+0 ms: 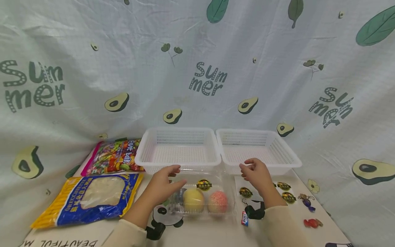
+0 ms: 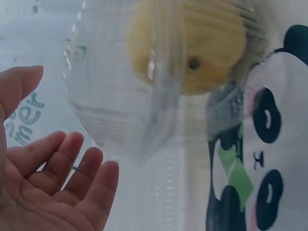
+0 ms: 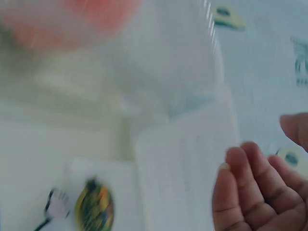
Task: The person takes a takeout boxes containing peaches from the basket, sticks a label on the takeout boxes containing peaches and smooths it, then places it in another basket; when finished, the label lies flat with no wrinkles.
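A clear plastic fruit box (image 1: 226, 202) lies in front of me, with a yellow fruit (image 1: 193, 200) and a pink-red fruit (image 1: 217, 202) inside. A dark round label (image 1: 204, 185) shows on its clear plastic. My left hand (image 1: 163, 183) hovers at the box's left side, fingers loosely bent and thumb apart. In the left wrist view the same hand (image 2: 62, 178) has nothing in it, beside the box's clear edge. My right hand (image 1: 257, 173) is raised right of the box, overlapping the right basket's front. The right wrist view shows that palm (image 3: 269, 192) holding nothing.
Two white baskets (image 1: 178, 168) (image 1: 290, 161) stand behind the box. At left lie a colorful candy bag (image 1: 114, 156) and a blue-yellow packet (image 1: 89, 199). A label sheet (image 1: 243, 183), a small bar (image 1: 244, 218), a purple-wrapped candy (image 1: 307, 201) and a red-wrapped one (image 1: 313, 223) lie at right.
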